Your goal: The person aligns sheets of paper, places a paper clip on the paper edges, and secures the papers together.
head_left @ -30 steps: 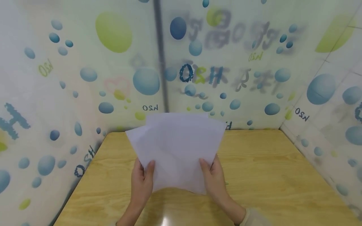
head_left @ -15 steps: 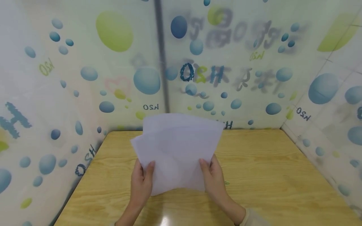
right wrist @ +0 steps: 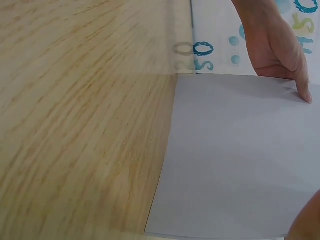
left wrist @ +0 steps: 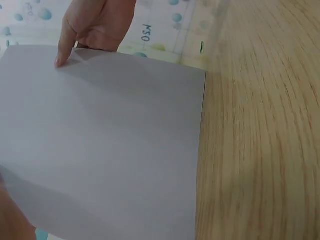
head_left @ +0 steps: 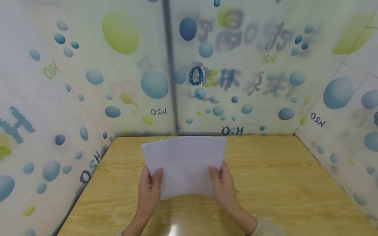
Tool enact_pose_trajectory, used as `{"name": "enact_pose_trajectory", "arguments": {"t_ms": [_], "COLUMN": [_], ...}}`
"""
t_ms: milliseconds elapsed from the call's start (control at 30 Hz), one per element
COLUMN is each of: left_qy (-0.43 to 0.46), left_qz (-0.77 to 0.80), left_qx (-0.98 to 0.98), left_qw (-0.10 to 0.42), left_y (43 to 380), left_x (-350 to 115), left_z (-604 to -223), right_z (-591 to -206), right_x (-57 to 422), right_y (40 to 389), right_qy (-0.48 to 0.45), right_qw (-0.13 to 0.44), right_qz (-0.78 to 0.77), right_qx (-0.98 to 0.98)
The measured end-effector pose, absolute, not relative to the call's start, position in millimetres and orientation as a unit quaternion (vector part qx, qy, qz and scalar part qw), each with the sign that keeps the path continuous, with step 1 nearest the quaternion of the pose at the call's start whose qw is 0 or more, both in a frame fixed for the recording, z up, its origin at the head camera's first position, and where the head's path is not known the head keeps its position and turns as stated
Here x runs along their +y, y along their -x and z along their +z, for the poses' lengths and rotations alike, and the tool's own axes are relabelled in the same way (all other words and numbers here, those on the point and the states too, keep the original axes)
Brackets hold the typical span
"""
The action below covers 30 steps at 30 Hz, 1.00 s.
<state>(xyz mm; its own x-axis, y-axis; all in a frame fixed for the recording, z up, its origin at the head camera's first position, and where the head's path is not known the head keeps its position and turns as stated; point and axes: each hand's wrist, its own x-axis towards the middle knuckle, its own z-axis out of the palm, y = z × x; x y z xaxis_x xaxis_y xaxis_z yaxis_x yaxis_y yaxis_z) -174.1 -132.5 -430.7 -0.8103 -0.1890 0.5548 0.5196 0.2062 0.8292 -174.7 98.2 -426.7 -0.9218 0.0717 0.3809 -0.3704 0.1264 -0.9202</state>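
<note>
A stack of white paper sheets (head_left: 187, 167) is held up, tilted, over the wooden table, its edges lined up and its top edge slightly bowed. My left hand (head_left: 149, 190) grips the left side, thumb on the near face and fingers behind. On the opposite side my right hand (head_left: 224, 188) holds the sheets the same way. The left wrist view shows the right hand (left wrist: 100, 22) at the far edge of the paper (left wrist: 115, 140). In the right wrist view, the left hand (right wrist: 277, 47) pinches the far edge of the paper (right wrist: 235, 160). Fingers behind the sheets are mostly hidden.
A small green wire-like piece, perhaps a paper clip (head_left: 237, 190), lies on the table (head_left: 280, 183) just right of the right hand. Walls (head_left: 251, 65) printed with blue and green bubbles enclose the table at the back and both sides.
The sheets were fanned out with corners sticking up at different angles; they have slid together into one even stack with a lower top edge. Both hands keep their hold in nearly the same place.
</note>
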Motion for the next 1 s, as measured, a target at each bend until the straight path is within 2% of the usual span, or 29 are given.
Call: {"name": "enact_pose_trajectory", "arguments": {"t_ms": [400, 633, 1000], "left_qy": [0.134, 0.133, 0.147], "left_qz": [-0.609, -0.627, -0.627], "left_qx": [-0.719, -0.709, -0.708], "left_qw": [0.307, 0.294, 0.290], "left_y": [172, 174, 174], "left_x": [-129, -130, -130], "left_z": [-419, -426, -420], "right_z": [-412, -423, -417], "right_x": [96, 98, 99], "right_y": [168, 172, 171], "right_qy": [-0.102, -0.099, -0.099], "right_qw": [0.162, 0.159, 0.175], "right_qz": [0.664, 0.663, 0.658], "right_qx": [-0.723, -0.725, -0.726]}}
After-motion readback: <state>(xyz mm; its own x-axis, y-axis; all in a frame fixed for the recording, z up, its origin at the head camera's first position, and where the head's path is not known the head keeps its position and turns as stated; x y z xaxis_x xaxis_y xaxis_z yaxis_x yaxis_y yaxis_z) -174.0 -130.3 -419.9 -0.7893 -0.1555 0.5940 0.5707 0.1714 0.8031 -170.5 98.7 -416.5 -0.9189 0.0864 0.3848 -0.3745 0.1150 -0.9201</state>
